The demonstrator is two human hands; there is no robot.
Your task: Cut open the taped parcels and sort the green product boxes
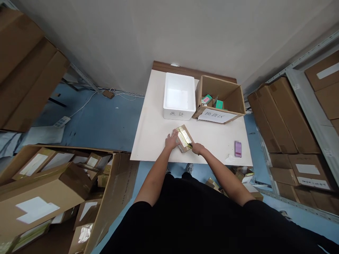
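Observation:
A small cardboard box (184, 135) with shiny tape across its top lies tilted at an angle near the front of the white table (148, 134). My left hand (172, 139) grips it along its left side, fingers over the top edge. In my right hand (197, 148) is a box cutter (190, 145), dark with some yellow, its tip at the taped top of the box near the right edge. The blade itself is too small to make out.
Behind the box stand a white foam bin (180, 114) and an open carton (230, 118) with small green boxes (218, 104). A purple item (237, 149) lies at the right. A large carton of parcels (116, 197) is at left; shelves with boxes (304, 165) flank the right.

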